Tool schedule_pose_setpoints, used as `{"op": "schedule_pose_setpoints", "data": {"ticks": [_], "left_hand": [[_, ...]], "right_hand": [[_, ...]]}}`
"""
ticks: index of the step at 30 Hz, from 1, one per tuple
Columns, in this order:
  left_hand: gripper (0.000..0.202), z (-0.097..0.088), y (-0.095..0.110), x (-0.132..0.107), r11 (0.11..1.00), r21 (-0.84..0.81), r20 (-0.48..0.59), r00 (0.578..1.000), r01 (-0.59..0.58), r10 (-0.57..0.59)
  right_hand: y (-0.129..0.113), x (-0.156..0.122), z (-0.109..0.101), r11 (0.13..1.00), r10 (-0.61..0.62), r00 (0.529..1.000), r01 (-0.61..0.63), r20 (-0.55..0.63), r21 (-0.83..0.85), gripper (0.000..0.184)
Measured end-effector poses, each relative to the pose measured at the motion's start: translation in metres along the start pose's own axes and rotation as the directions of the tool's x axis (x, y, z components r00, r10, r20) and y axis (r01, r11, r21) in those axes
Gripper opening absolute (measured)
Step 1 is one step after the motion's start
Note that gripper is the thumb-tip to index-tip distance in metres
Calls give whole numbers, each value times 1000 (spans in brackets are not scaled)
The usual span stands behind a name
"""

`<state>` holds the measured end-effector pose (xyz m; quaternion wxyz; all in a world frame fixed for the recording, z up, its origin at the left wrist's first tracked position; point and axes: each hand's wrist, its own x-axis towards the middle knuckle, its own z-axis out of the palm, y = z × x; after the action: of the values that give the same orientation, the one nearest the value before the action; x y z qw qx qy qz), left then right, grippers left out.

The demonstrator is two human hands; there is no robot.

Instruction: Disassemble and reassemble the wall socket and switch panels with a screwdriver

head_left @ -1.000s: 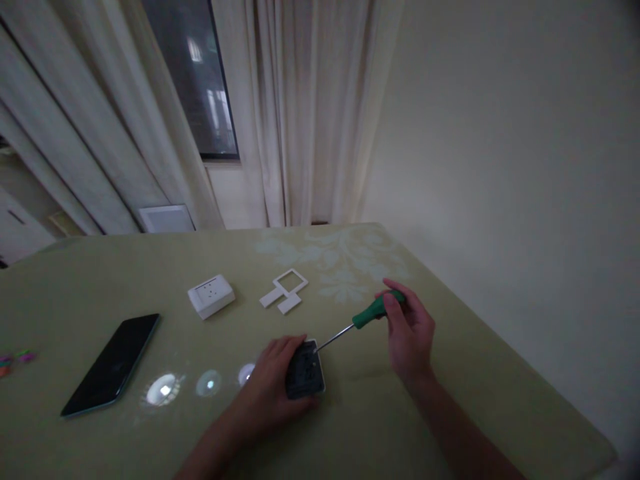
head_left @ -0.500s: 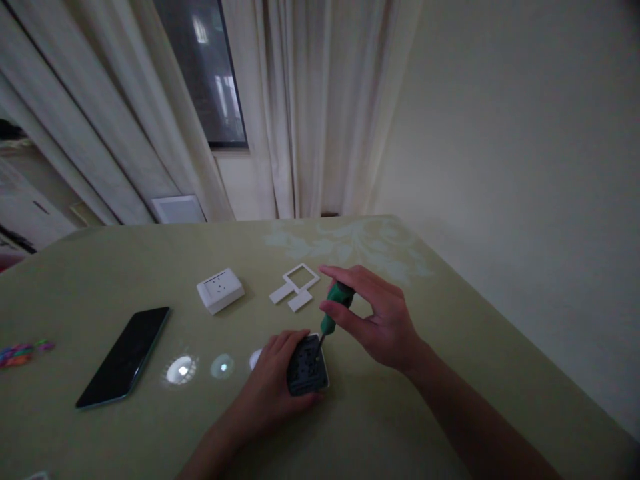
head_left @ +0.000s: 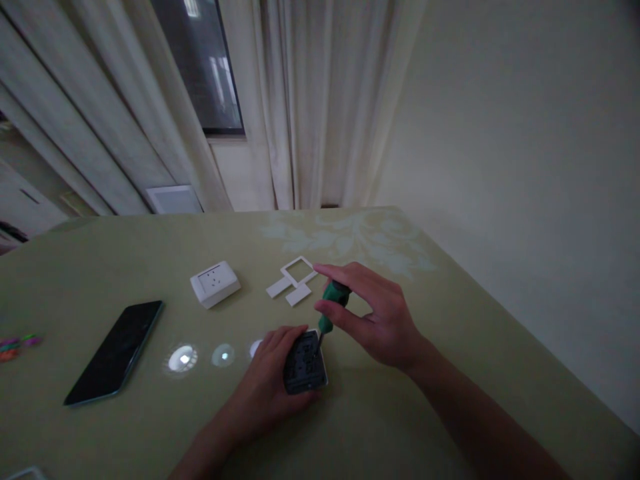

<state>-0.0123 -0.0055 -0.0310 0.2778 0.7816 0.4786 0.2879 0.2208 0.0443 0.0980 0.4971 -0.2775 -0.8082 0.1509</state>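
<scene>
My left hand (head_left: 267, 383) grips a dark switch module (head_left: 303, 363) with a white edge and holds it down on the green table (head_left: 375, 427). My right hand (head_left: 373, 317) pinches the green handle of a screwdriver (head_left: 331, 305) between thumb and fingers. The screwdriver stands nearly upright, its tip set into the back of the module. The shaft is mostly hidden behind the handle and my fingers.
A white wall socket (head_left: 215, 283) lies further back, with a white frame and two flat cover pieces (head_left: 293, 283) to its right. A black phone (head_left: 115, 352) lies at the left, coloured bits (head_left: 15, 345) at the far left edge. Curtains and a window stand behind the table.
My right hand swung the screwdriver from a low slant at the right to nearly upright over the module. The left hand kept its hold on the module.
</scene>
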Motion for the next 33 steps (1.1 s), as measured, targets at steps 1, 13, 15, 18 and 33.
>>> {"op": "schedule_pose_setpoints", "data": {"ticks": [1,13,15,18,33], "left_hand": [[86,0,0,0,1000,-2,4,1000,1,-1],[84,1,1,-1,1000,-12,9,1000,-23,23],[83,1,2,-1,1000,-17,6,1000,-21,21],[79,0,2,-1,999,-28,-2,1000,-25,25],[85,1,2,2,998,-55,-32,999,-34,33]], "right_hand": [[0,0,1,1000,0,1000,0,0,1,42],[-10,0,-1,993,-113,977,107,179,42,46],[-13,0,-1,993,-108,964,92,242,78,50],[-15,-1,1,985,-167,974,171,151,-16,41],[-19,-1,-4,990,-106,975,123,195,-72,48]]}}
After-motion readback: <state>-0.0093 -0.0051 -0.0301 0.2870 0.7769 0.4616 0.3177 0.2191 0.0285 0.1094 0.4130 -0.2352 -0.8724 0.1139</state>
